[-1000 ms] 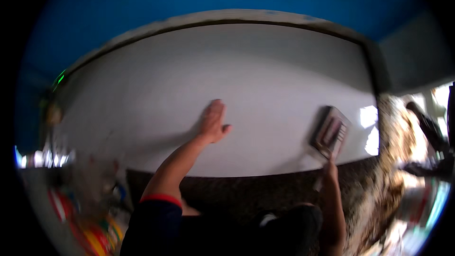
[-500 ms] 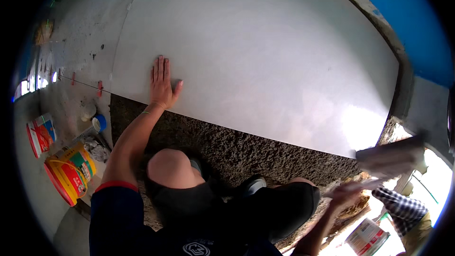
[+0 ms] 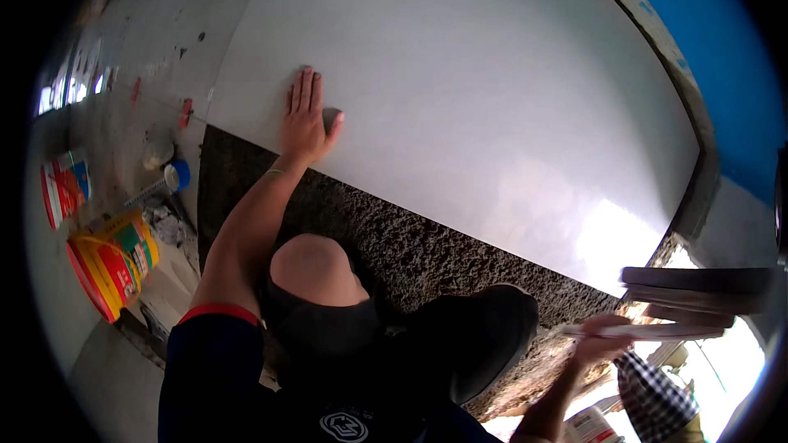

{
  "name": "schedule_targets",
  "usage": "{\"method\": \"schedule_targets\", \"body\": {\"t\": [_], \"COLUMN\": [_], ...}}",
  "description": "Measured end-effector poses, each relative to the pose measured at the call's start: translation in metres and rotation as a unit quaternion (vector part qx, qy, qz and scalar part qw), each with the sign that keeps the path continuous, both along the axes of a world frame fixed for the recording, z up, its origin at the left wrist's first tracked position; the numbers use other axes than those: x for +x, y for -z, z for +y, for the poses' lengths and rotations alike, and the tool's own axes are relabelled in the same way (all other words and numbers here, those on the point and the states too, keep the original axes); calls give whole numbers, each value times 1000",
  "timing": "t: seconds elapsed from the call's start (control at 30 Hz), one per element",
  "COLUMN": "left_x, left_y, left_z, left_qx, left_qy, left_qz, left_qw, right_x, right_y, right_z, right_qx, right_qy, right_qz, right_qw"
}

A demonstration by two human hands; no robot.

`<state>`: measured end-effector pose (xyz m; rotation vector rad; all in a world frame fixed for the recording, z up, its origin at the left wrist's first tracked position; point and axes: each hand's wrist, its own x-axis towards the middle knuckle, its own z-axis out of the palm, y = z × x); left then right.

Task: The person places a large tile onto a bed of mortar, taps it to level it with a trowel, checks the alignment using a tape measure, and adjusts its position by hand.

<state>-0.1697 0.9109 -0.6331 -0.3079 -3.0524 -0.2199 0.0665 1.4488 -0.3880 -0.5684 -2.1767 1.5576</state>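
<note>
A large pale floor tile [image 3: 460,107] spans the middle of the view, beside a bed of rough dark mortar [image 3: 410,242]. My left hand [image 3: 308,127] rests flat on the tile near its left corner, fingers stretched out, holding nothing. At the lower right my right hand [image 3: 601,340] is closed around the pale handle of a trowel [image 3: 698,289]. The trowel's dark flat plate runs roughly parallel to the handle, just off the tile's right corner. Motion blurs the tool, and part of my grip is hard to make out.
Left of the mortar stand a yellow-and-red bucket [image 3: 111,264] and a red-and-white bucket [image 3: 64,189], near a blue-capped tube [image 3: 175,175]. Red tile clips [image 3: 186,112] stick up at a joint. A blue wall [image 3: 698,41] bounds the right; below is a checked cloth [image 3: 657,398].
The view has shifted slightly. The trowel in my right hand has turned from showing its broad face to nearly edge-on. My left hand stays flat on the tile.
</note>
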Motion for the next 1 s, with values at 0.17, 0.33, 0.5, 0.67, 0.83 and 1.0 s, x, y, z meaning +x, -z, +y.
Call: {"method": "schedule_targets", "body": {"t": [0.17,0.33,0.5,0.67,0.83,1.0], "left_x": [-2,-10,-11,-34,-45,-51], "left_y": [0,-8,-6,-4,-16,-18], "left_z": [1,-3,-1,4,3,3], "left_qx": [25,12,4,37,32,31], "left_qy": [-14,-55,-92,-115,-120,-141], "left_qz": [-30,-17,-11,6,-52,-53], "left_qw": [999,998,996,993,991,988], "right_x": [-74,-146,-55,-110,-232,-201], "right_y": [116,6,-21,126,25,-47], "right_z": [-89,-24,-9,-65,31,73], "right_qx": [242,-82,-48,253,-54,36], "right_qy": [-115,-70,-51,-46,7,31], "right_qz": [-494,-381,38,-528,-372,-9], "right_qw": [827,918,997,809,927,999]}}
